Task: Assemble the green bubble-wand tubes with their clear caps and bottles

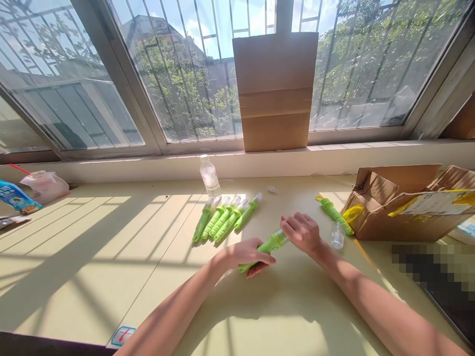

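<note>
My left hand [252,254] is closed around the body of a bright green recorder-like tube [272,243], tilted over the table. My right hand [302,231] grips the tube's clear upper end, and its fingers hide the tip. Beyond my left hand several similar green tubes [224,221] with clear caps lie side by side. To the right of my right hand lies another green tube [336,215] with a yellow loop at its end. A loose clear cap [337,235] stands beside it.
A water bottle [210,177] stands behind the row. An open cardboard box [411,207] with yellow pieces is at right, near a dark pixelated object [441,282]. A small clear wrapper [272,189] lies near the sill. A pink container [46,187] and blue packet [18,197] sit far left.
</note>
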`<state>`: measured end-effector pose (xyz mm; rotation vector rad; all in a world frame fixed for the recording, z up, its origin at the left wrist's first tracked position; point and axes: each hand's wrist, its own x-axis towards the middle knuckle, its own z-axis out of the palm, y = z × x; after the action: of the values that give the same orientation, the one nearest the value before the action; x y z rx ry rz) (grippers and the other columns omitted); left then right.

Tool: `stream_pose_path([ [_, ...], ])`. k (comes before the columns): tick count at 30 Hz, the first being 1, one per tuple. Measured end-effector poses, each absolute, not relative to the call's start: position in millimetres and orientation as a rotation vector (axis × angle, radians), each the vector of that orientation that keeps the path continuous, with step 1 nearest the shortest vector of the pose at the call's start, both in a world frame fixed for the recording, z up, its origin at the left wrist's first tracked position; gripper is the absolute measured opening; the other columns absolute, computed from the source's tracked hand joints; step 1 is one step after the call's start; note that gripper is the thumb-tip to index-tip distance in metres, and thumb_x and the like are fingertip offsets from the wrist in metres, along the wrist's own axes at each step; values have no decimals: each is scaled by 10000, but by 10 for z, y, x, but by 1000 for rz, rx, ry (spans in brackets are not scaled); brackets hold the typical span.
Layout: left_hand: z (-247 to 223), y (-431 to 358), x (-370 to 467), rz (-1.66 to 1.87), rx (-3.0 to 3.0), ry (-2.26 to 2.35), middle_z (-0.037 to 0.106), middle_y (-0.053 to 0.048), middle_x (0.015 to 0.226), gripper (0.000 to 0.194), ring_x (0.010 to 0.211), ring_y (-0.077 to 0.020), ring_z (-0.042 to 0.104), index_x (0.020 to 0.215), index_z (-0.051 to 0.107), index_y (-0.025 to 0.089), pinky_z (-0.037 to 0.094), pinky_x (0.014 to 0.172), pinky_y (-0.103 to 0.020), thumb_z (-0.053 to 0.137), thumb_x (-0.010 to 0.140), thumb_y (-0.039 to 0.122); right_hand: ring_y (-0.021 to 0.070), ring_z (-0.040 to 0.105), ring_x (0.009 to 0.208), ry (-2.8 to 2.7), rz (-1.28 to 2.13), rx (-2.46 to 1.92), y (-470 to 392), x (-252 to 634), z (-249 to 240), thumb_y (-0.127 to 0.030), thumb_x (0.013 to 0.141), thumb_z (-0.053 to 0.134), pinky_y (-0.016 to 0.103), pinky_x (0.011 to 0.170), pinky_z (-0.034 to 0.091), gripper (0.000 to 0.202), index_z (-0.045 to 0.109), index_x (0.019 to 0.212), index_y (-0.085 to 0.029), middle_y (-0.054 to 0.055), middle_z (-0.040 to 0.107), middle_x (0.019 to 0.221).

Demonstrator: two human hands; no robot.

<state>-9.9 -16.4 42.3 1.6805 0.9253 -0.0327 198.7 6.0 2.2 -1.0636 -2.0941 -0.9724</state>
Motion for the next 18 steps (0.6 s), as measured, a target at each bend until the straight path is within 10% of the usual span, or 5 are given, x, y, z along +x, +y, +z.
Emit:
stream_pose_path([
  [9, 336, -239, 10, 94, 1790, 1301, 330, 62, 442, 179, 361, -79, 329, 562, 367, 199, 246, 356, -218, 487, 692, 232, 126, 391, 560, -2351, -758, -1261, 42, 1970, 61, 8, 728, 469, 300, 525, 153, 229, 556, 627, -178, 22, 552, 608],
  [18, 281, -195, 8, -12, 2501, 1773, 620, -57, 701, 208, 646, -197, 618, 816, 620, 171, 430, 569, -276, 420, 810, 226, 149, 522, 587, -2598, -280, -1704, -48, 1828, 248, -44, 704, 480, 292, 516, 166, 201, 599, 806, -170, 67, 640, 741],
])
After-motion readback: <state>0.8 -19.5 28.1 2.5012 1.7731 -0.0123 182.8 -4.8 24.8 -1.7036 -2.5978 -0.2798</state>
